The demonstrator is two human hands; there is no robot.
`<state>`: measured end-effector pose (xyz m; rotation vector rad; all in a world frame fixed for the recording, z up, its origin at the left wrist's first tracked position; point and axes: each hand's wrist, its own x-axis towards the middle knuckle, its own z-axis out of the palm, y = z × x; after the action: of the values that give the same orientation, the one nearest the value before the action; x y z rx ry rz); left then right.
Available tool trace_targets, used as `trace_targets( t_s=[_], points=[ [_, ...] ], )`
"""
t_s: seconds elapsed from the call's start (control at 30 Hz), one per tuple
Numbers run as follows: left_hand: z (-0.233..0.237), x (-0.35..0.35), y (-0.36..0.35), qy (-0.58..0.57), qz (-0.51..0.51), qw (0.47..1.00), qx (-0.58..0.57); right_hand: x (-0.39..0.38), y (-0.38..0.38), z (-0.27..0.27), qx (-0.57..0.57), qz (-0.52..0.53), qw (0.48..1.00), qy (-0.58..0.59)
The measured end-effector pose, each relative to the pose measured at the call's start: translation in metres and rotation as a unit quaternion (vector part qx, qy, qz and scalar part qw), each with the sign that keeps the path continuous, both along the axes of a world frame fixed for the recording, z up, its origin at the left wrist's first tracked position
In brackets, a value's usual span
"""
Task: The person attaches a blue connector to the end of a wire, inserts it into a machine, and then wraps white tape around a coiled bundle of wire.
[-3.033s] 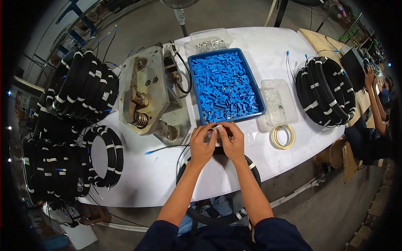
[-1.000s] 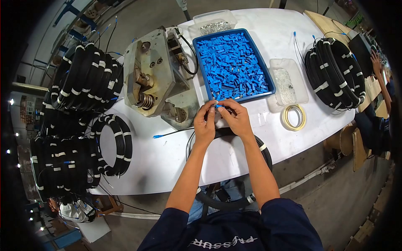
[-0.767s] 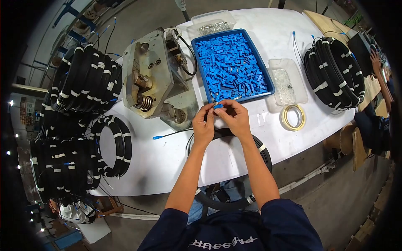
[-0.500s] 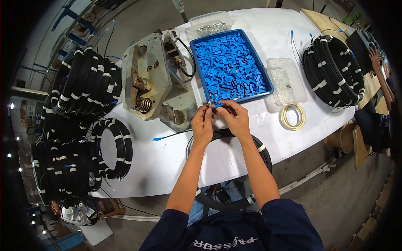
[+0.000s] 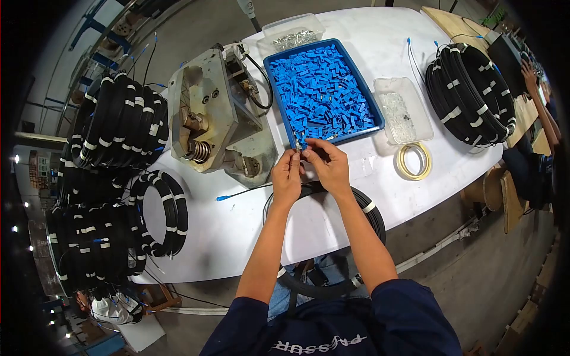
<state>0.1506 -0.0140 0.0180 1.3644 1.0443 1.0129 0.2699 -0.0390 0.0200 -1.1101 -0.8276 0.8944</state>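
Observation:
Both hands meet just in front of the blue tray (image 5: pixel 380 127), thumbs and fingers pinched close together. My left hand (image 5: pixel 287 177) is closed on the end of a black cable, where a small pale connector tip (image 5: pixel 298 144) sticks up past the fingertips. My right hand (image 5: pixel 331 168) pinches a small blue connector housing (image 5: pixel 306 145) right beside that tip, mostly hidden by the fingers. Whether the two pieces are joined cannot be made out. Below the hands lies a coil of black cable (image 5: pixel 371 215); one cable end with a blue connector (image 5: pixel 223 198) rests to the left.
Blue connector housings (image 5: pixel 323 89) fill the tray. A metal press (image 5: pixel 208 113) stands left of it. Clear plastic boxes (image 5: pixel 409 110) of small parts, a tape roll (image 5: pixel 414 161) and bundled cable coils (image 5: pixel 469 95) surround the work area. Another person's hand (image 5: pixel 528 74) shows far right.
My right hand has drawn slightly closer to my left, and its fingers now cover more of the blue housing. The whole view has shifted a little.

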Motion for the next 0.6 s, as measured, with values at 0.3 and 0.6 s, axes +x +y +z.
trace_targets(
  t_s=[0.3, 0.6],
  points=[
    [-0.0011, 0.0011, 0.0008, -0.048, -0.026, 0.998, -0.004, 0.0029, -0.0013, 0.0046, 0.002, 0.001, 1.0, -0.018],
    [-0.0005, -0.0002, 0.0007, -0.075, -0.043, 0.996, -0.017, 0.0031, -0.0019, 0.0032, 0.011, 0.0, 1.0, -0.028]
  ],
)
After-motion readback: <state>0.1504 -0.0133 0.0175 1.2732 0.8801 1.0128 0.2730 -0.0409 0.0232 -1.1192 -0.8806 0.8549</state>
